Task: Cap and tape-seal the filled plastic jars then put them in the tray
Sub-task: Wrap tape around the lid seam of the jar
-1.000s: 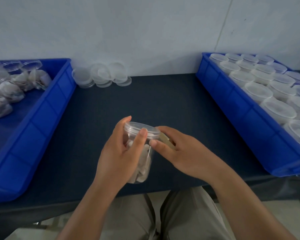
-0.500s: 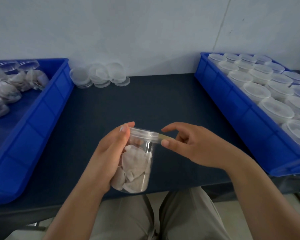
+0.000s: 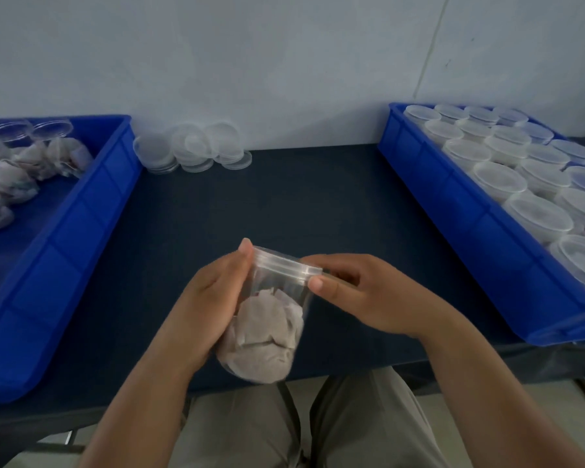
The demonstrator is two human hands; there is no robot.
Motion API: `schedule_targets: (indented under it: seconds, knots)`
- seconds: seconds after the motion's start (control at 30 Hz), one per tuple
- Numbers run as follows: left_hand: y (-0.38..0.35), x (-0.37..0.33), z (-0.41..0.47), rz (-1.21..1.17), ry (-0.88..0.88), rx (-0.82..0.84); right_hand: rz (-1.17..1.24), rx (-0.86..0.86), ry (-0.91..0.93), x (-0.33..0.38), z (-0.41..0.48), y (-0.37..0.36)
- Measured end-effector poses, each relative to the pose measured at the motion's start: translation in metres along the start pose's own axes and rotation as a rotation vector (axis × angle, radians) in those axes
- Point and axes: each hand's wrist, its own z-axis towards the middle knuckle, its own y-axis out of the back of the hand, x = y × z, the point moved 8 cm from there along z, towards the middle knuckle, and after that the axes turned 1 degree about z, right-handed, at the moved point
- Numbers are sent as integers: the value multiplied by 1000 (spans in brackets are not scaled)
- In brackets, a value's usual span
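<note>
A clear plastic jar [image 3: 267,329] filled with pale grey-white pouches is held above the table's near edge, tilted with its capped top pointing away from me. My left hand [image 3: 206,305] wraps around its left side and grips it. My right hand [image 3: 358,292] touches the lid's right rim, thumb and fingers pinched there on what looks like a strip of tape, which is hard to see. The blue tray on the right [image 3: 453,238] holds several capped jars. The blue tray on the left [image 3: 65,231] holds several uncapped filled jars.
A pile of loose clear lids [image 3: 193,148] lies at the back of the dark blue table [image 3: 267,204], against the pale wall. My knees show below the table's front edge.
The jar has tilted further so its side and contents face me. My right hand has come back to the lid's rim after pulling slightly away.
</note>
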Motion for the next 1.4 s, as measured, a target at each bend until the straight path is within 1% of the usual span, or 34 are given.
schedule_targets:
  seconds: [0.03, 0.13, 0.17, 0.27, 0.33, 0.4, 0.5, 0.6, 0.7, 0.83, 0.97, 1.03, 1.07, 1.2, 1.23, 1.27, 1.33, 1.4]
  knots:
    - [6, -3, -2, 86, -35, -68, -31, -26, 3, -1, -1, -1]
    - [6, -10, -5, 112, -124, -165, -90, -124, -11, 0, -5, -4]
    - [4, -10, -5, 119, -140, -171, -91, -153, -15, 1, -6, -5]
    - [-5, -6, -6, 158, -175, -105, -96, -233, 9, 10, -10, -8]
    - [-8, -5, -7, 177, -189, -102, -118, -256, 16, 16, -12, -9]
    - [-5, -2, -6, 159, -180, -148, -132, -245, 11, 20, -13, -11]
    - [2, -3, -6, 106, -202, -208, -109, -176, 2, 20, -13, -11]
    - [9, 1, -6, -26, -182, -216, -157, -98, 8, 19, -16, -8]
    - [6, 5, -4, -188, -144, -153, -222, -67, -17, 16, -16, -2]
    - [6, 10, -2, -454, -72, -32, -219, -6, -14, 14, -16, 11]
    - [-3, 15, -5, -544, -51, 176, -203, 36, 24, 23, -16, 14]
    - [-8, 17, -6, -601, -33, 214, -167, 40, 60, 30, -14, 10]
    - [-12, 16, -7, -619, -51, 263, -146, 44, 73, 32, -13, 8]
    - [-33, -11, -15, -603, -199, 587, -103, 84, 75, 28, -9, 0]
    - [-34, -14, -18, -590, -209, 644, -105, 94, 82, 27, -9, -3]
    - [-33, -11, -18, -533, -190, 643, -109, 99, 85, 25, -9, -4]
    - [-26, -2, -15, -389, -164, 524, -109, 93, 79, 22, -11, -4]
    - [-23, 4, -13, -338, -153, 483, -118, 74, 98, 21, -12, -3]
